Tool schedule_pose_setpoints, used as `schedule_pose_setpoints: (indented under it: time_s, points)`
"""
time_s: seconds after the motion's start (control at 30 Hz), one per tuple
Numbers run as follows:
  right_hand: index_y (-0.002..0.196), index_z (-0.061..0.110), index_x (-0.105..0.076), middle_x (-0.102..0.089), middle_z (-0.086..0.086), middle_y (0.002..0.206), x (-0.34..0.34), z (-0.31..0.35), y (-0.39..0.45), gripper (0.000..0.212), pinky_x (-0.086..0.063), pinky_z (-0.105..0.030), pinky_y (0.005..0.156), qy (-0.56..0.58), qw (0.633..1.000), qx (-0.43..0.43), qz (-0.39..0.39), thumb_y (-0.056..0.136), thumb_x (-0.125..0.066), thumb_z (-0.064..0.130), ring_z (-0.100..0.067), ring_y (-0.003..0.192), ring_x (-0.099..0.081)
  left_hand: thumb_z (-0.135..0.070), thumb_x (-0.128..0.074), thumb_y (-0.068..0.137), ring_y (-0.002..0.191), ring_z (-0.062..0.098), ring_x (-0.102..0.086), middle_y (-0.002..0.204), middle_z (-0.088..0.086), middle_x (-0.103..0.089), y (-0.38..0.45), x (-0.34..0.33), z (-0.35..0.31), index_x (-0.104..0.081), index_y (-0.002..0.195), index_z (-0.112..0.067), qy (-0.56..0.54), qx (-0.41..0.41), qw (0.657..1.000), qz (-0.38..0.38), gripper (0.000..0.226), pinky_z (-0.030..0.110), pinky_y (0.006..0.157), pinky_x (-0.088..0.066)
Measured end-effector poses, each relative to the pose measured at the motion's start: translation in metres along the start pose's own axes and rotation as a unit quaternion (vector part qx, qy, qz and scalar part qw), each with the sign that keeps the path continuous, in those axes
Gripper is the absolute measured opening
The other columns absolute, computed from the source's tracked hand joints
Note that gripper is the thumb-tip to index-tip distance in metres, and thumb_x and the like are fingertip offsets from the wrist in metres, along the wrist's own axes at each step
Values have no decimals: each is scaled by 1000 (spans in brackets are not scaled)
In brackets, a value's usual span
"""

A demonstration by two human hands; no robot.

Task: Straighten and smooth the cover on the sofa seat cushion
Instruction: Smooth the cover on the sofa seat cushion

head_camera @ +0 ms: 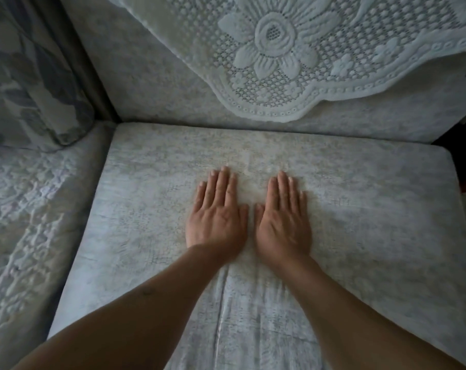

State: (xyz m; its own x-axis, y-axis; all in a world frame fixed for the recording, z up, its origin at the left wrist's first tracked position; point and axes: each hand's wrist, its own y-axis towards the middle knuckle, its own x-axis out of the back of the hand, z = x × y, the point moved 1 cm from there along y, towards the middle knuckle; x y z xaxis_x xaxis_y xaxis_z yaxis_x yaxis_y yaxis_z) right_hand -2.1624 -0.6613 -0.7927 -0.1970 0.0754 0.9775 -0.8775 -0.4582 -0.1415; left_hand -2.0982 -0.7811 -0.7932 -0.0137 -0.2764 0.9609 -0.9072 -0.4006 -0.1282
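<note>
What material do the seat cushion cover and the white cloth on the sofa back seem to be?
Seat cushion cover: seemingly soft woven fabric, matte, with a faint mottled print and creases near the wrists. White cloth: lace, probably cotton or synthetic, with openwork holes, a raised flower and a scalloped edge.

No readable text, labels or numbers anywhere in view

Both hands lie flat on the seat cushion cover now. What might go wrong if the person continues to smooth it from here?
1. A long crease runs toward the front edge between the forearms. The left hand and right hand press beyond it, so outward strokes may leave it.
2. Pushing toward the backrest could bunch the seat cushion cover at the rear seam.
3. The lace throw hangs low over the backrest; a far reach might drag it.
</note>
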Motion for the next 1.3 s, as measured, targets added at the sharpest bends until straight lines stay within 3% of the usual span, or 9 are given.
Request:
schedule_pose_setpoints:
  time_s: [0.13,0.3,0.47,0.67,0.87,1.03,1.07,1.2,1.3]
  points:
    - [165,11,4,12,-7,174,29,30,5,74,5,-40,130,49,998,8,29,101,-5,47,-19,160,15,-53,3,105,159,14,21,175,3,14,1,29,6,5,167,-14,-28,-9,1000,-5,73,36,131,10]
    - [165,7,-16,-8,-11,174,40,73,12,62,-5,-43,131,114,979,28,-164,110,-20,35,-24,162,-2,-42,-14,111,162,15,10,176,4,0,6,52,50,-8,168,-13,-35,9,995,-98,64,39,133,1]
    - [166,8,-2,8,-10,174,-18,81,2,69,-3,-49,130,31,998,46,-30,108,-7,45,-23,160,14,-50,-7,110,159,11,22,176,0,15,-11,18,91,8,168,-19,-1,44,999,-27,67,39,132,3]
    - [166,9,-1,7,-9,175,-12,87,4,71,0,-48,130,26,999,19,5,106,-5,46,-23,160,15,-50,-10,111,157,9,26,174,-3,19,-10,24,96,10,167,-21,-20,31,999,-7,66,36,131,9]
    - [166,11,-3,7,-6,175,49,126,24,64,-1,-42,131,89,984,7,152,112,-25,36,-22,161,9,-48,-15,109,161,8,-4,175,-4,-13,2,74,126,-20,168,-22,-45,0,999,11,64,33,132,-8]
    - [163,6,-24,-14,-12,173,53,181,25,57,-7,-43,131,151,971,84,-167,112,-29,29,-25,161,-6,-39,-25,113,161,14,-15,172,4,-26,10,92,164,-34,164,-14,-38,45,991,-121,57,36,132,-11]
    - [164,5,-22,-11,-13,173,39,187,22,57,-6,-44,131,154,968,90,-175,112,-31,28,-26,162,-3,-37,-27,113,161,15,-11,173,5,-23,8,86,171,-31,165,-13,-41,61,989,-128,57,36,132,-9]
    - [165,5,1,15,-15,172,-33,192,8,66,2,-50,130,31,993,111,-14,112,-18,40,-27,159,19,-43,-24,113,161,11,14,177,1,5,-18,41,187,-5,169,-16,-37,54,996,-52,65,36,132,2]
    - [164,5,3,13,-15,173,-45,192,9,68,2,-50,129,11,994,103,-16,111,-12,44,-27,159,18,-48,-21,113,160,9,19,176,0,11,-20,32,193,0,169,-16,-33,39,997,-49,68,34,131,6]
